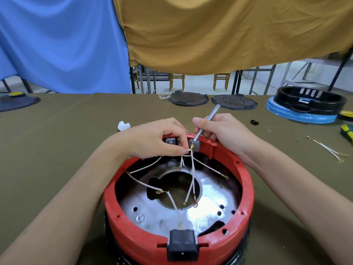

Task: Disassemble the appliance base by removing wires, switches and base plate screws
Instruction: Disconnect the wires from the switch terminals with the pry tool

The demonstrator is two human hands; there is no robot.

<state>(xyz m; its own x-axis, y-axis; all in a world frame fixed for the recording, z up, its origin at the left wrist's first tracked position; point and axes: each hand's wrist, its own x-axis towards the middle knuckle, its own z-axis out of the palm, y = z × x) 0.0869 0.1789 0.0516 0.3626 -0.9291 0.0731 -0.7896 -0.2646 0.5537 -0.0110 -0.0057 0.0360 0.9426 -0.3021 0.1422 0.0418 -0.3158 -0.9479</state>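
A round red appliance base (246, 186) lies upside down in front of me, its shiny metal plate (208, 199) showing inside. Several white wires (145, 185) with brass terminals cross the inside. A grey switch (196, 145) sits in the far rim, another grey switch (170, 140) left of it. My left hand (152, 139) pinches a white wire end at the switch terminal. My right hand (223, 131) grips a thin silver screwdriver (207, 120), its tip on that terminal. A black power socket (182, 243) sits in the near rim.
On the olive cloth: two dark round plates (188, 99) (234, 102) at the back, a black ring on a blue-wrapped base (307, 104) at right, loose wires (328, 149), a green-yellow tool (347, 131), a small black part (254, 122), crumpled white paper (123, 125).
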